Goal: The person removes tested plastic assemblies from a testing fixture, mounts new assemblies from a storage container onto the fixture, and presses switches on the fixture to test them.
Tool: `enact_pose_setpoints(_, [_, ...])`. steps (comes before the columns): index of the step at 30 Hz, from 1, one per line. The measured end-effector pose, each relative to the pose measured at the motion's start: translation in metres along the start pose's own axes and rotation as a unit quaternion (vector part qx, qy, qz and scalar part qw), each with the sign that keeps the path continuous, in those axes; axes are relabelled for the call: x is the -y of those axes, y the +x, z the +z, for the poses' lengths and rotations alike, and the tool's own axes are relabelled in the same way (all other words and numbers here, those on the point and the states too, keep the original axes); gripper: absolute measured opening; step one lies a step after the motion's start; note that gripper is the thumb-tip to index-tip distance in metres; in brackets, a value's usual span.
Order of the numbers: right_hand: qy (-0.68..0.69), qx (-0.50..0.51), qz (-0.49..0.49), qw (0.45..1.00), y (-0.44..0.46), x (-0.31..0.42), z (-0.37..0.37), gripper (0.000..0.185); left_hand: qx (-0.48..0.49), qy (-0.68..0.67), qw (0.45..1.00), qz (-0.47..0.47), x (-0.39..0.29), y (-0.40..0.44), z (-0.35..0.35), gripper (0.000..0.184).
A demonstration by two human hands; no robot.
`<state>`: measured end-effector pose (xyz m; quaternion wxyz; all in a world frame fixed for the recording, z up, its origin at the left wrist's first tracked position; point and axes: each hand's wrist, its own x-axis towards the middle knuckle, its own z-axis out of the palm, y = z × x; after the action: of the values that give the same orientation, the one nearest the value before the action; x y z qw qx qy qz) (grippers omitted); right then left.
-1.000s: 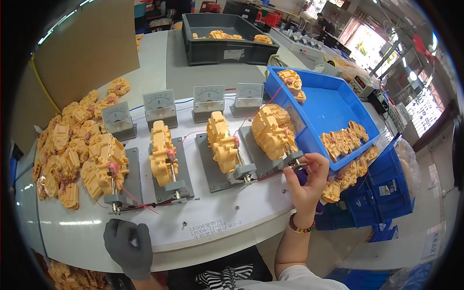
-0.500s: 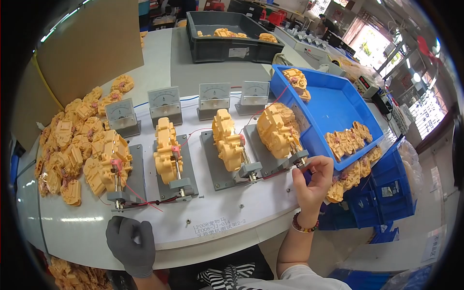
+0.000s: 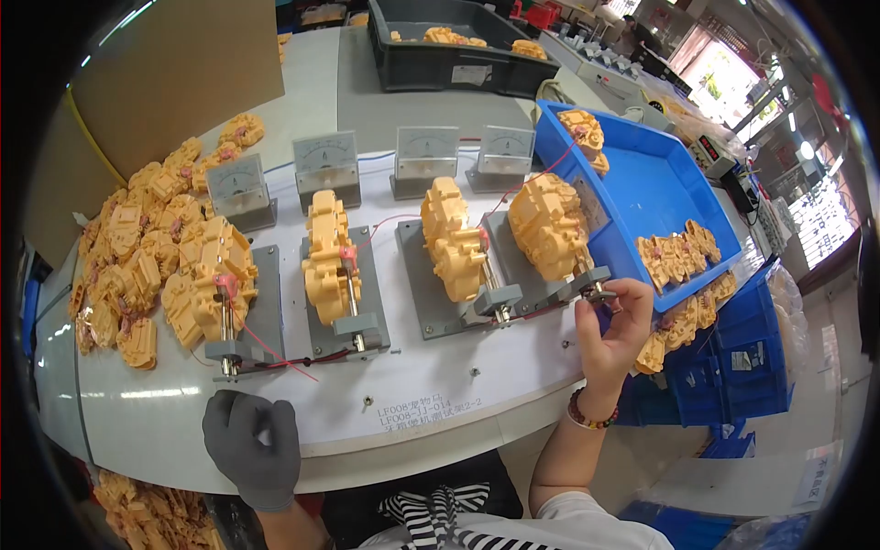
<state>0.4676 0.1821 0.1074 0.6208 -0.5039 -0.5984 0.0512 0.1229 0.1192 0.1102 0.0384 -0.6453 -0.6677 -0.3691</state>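
My left hand (image 3: pixel 252 447), in a grey glove, is curled at the table's front edge below the leftmost fixture (image 3: pixel 268 312); whatever its fingers hold, if anything, is hidden. My bare right hand (image 3: pixel 612 335) has its fingers bent at the metal end (image 3: pixel 596 286) of the rightmost fixture, touching it with thumb apart. Yellow gearboxes sit on the grey fixtures: one at far left (image 3: pixel 223 275), one beside it (image 3: pixel 327 261), a third (image 3: pixel 454 243) and a fourth (image 3: pixel 550 229). Metal rods reach from them to grey blocks. Red wires run between them.
Analog meters (image 3: pixel 327 170) stand behind the fixtures. A pile of yellow gearboxes (image 3: pixel 128 247) lies at left beside a brown board (image 3: pixel 183 82). A blue tray (image 3: pixel 651 183) at right and a black bin (image 3: pixel 458 69) at the back hold more. A person (image 3: pixel 637 37) is far off.
The view has shifted, so the fixtures and meters appear higher and farther right. Both hands keep nearly the same places relative to the fixtures.
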Motion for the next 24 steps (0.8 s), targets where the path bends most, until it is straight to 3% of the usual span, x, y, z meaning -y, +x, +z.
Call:
enact_pose_setpoints(4, [-0.005, -0.002, 0.003, 1.0, -0.001, -0.004, 0.002, 0.034, -0.007, -0.032, 0.999, -0.017, -0.002, 0.0, 0.001, 0.014])
enact_pose_setpoints(5, [-0.104, 0.003, -0.037, 0.994, -0.002, -0.013, -0.004, 0.034, -0.008, -0.035, 0.999, -0.013, -0.001, 0.001, 0.002, 0.013])
enact_pose_setpoints(6, [-0.022, -0.014, -0.036, 0.999, 0.0, -0.007, 0.006, 0.033, -0.007, -0.05, 0.999, -0.006, 0.004, 0.001, 0.002, 0.013])
enact_pose_setpoints(10, [-0.014, -0.007, -0.066, 0.998, -0.001, -0.018, 0.001, 0.028, 0.004, -0.096, 0.994, -0.05, 0.007, -0.006, 0.004, 0.013])
enact_pose_setpoints(12, [0.022, -0.026, -0.086, 0.996, 0.003, -0.022, 0.003, 0.037, -0.01, -0.116, 0.992, -0.045, 0.01, -0.002, 0.008, 0.015])
enact_pose_setpoints(15, [-0.032, -0.031, -0.142, 0.989, 0.014, -0.026, -0.016, 0.017, -0.003, -0.187, 0.977, -0.103, 0.001, -0.005, 0.008, 0.012])
enact_pose_setpoints(17, [0.095, -0.044, -0.206, 0.973, 0.013, -0.02, -0.005, 0.032, -0.044, -0.217, 0.97, -0.098, 0.0, -0.008, 0.005, 0.017])
enact_pose_setpoints(18, [0.093, -0.082, -0.2, 0.972, 0.01, -0.017, -0.01, 0.028, -0.067, -0.232, 0.966, -0.095, 0.002, -0.008, 0.002, 0.02])
enact_pose_setpoints(19, [0.091, -0.119, -0.194, 0.969, 0.006, -0.013, -0.015, 0.025, -0.063, -0.273, 0.96, -0.003, 0.007, -0.008, -0.002, 0.017])
enact_pose_setpoints(20, [0.091, -0.157, -0.19, 0.965, 0.004, -0.009, -0.02, 0.023, -0.061, -0.311, 0.944, 0.088, 0.019, -0.007, -0.007, 0.014])
enact_pose_setpoints(21, [0.144, -0.057, -0.192, 0.969, 0.004, -0.001, -0.029, 0.022, -0.063, -0.346, 0.919, 0.181, 0.032, -0.004, -0.013, 0.012])
enact_pose_setpoints(23, [0.246, 0.143, -0.19, 0.94, -0.002, 0.033, -0.067, 0.021, 0.125, -0.611, 0.76, 0.182, 0.055, -0.01, -0.054, 0.022])
enact_pose_setpoints(24, [0.292, 0.243, -0.182, 0.907, -0.008, 0.053, -0.09, 0.021, 0.207, -0.636, 0.698, 0.254, 0.052, -0.01, -0.076, 0.026])
